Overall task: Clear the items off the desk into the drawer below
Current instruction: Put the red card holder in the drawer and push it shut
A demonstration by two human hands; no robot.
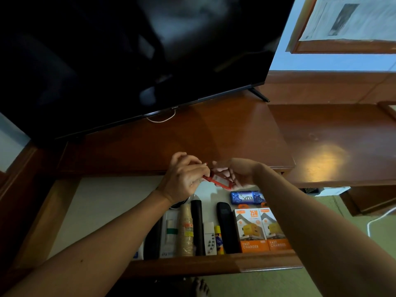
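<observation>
A small red tag-like item (217, 179) with a pale label hangs between both hands, over the back of the open drawer (192, 263) and just at the desk's front edge. My left hand (184, 179) pinches its left end with curled fingers. My right hand (235, 173) holds its right side, palm turned toward me. Inside the drawer lie two orange fast-charger boxes (260, 229), a blue packet (246, 197), a black case (227, 227), a black tube (197, 226), a stack of paper cups (186, 230) and a white remote (209, 239).
A large dark TV (128, 61) stands on the wooden desk (192, 136), with a white cable (161, 118) under it. A lower wooden surface (334, 144) adjoins on the right. Green floor and a bare foot (200, 287) show below the drawer.
</observation>
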